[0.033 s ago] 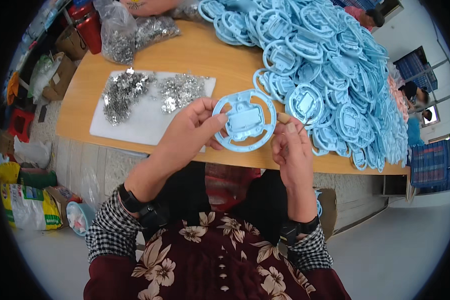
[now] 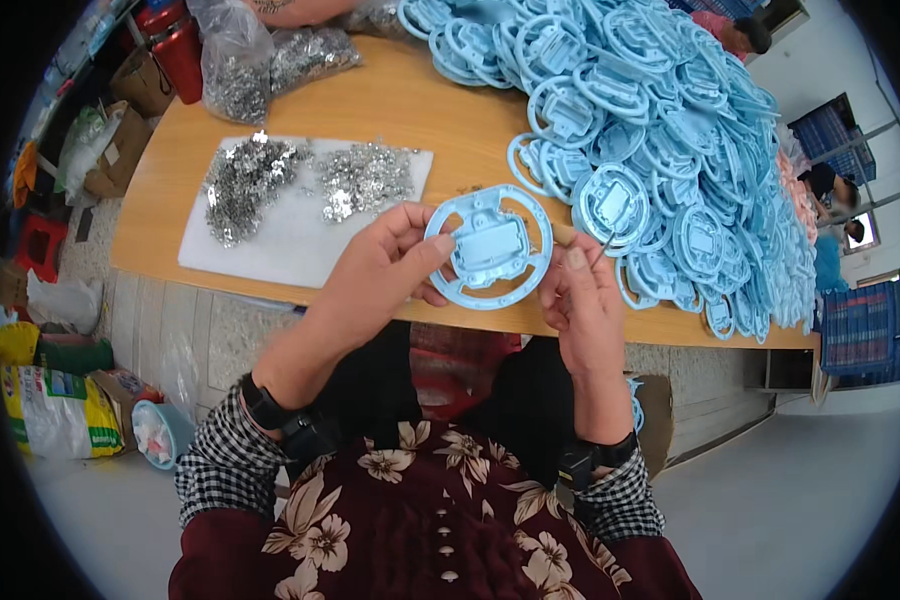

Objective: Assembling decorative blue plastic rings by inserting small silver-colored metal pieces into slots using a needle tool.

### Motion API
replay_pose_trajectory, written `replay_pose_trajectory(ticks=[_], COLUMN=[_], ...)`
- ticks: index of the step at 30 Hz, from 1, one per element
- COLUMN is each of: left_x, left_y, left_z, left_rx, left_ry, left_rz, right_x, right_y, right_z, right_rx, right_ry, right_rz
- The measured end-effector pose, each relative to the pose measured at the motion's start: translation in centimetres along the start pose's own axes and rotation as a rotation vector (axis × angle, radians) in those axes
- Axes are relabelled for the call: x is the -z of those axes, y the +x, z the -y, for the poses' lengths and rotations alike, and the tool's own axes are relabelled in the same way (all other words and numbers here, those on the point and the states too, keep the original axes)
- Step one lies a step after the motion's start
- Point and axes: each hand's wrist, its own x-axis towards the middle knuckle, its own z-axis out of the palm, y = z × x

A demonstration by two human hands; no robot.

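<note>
My left hand grips a light blue plastic toy steering wheel by its left rim, thumb on top. The wheel is held up over the table's near edge, its moulded inner side facing me. Close by the wheel's right rim is my right hand, fingers pinched together, with a tan cover on one fingertip. A thin dark sliver shows just past these fingers; whether they hold it is unclear. Left of the wheel, small shiny metal pieces lie in two piles, a larger pile and a smaller pile, on a white board.
A high heap of matching blue wheels covers the table's right side. Clear bags of metal pieces and a red container stand at the far left. Another person's arm reaches in at the top. Bags and a bin stand on the floor.
The wheel and my right fingers have shifted very slightly; the wheel sits a touch nearer to me. Both hands keep the same hold.
</note>
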Motion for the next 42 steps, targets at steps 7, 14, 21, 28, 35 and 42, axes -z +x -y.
replay_pose_trajectory(ticks=[7, 14, 21, 28, 35, 42], left_x=[-0.4, -1.1, -1.4, -1.0, -1.3, -0.8], left_y=[-2.1, -2.7, -2.1, -2.3, 0.7, 0.8], left_z=[3.2, 4.7, 4.4, 4.6, 3.8, 2.3], left_rx=[0.079, 0.087, 0.095, 0.131, 0.024, 0.001], left_ry=[-0.119, 0.072, 0.088, 0.06, 0.133, 0.149], left_rz=[0.036, 0.12, 0.089, 0.069, 0.132, 0.166], right_x=[0.1, 0.9, 0.4, -0.6, 1.2, 0.4], right_y=[-1.3, -3.1, -3.3, -3.2, -1.7, -1.5], right_z=[-1.7, -3.3, -3.8, -4.8, -4.3, -4.0], right_rx=[-0.092, -0.061, -0.12, -0.163, -0.014, 0.042], right_ry=[-0.185, -0.365, -0.142, -0.047, -0.118, -0.153], right_rz=[0.079, 0.18, 0.085, 0.008, -0.102, -0.127])
